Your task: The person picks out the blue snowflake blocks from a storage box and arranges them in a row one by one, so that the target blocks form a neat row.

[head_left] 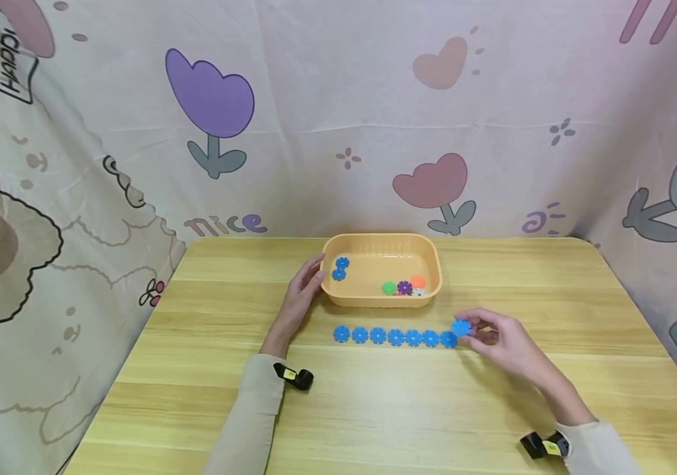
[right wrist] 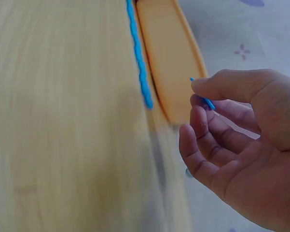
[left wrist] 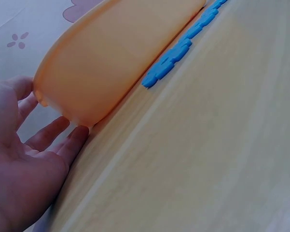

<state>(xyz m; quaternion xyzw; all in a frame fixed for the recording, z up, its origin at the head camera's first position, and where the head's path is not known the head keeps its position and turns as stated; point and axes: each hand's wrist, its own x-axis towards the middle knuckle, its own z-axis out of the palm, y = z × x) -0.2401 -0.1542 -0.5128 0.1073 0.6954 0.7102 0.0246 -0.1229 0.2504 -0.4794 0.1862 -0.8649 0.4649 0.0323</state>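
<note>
My right hand pinches a blue snowflake disc between thumb and fingertips. In the right wrist view that disc shows edge-on as a thin blue strip. It is held at the right end of a row of several blue snowflake discs lying on the table, overlapping the last one in the head view. My left hand touches the left end of a yellow-orange plastic basin. In the left wrist view its fingertips rest against the basin's outer wall, with the fingers spread and loosely bent.
Two blue discs lie at the left inside the basin. Green, purple, orange and white discs gather at its right front corner. A patterned cloth hangs behind the wooden table.
</note>
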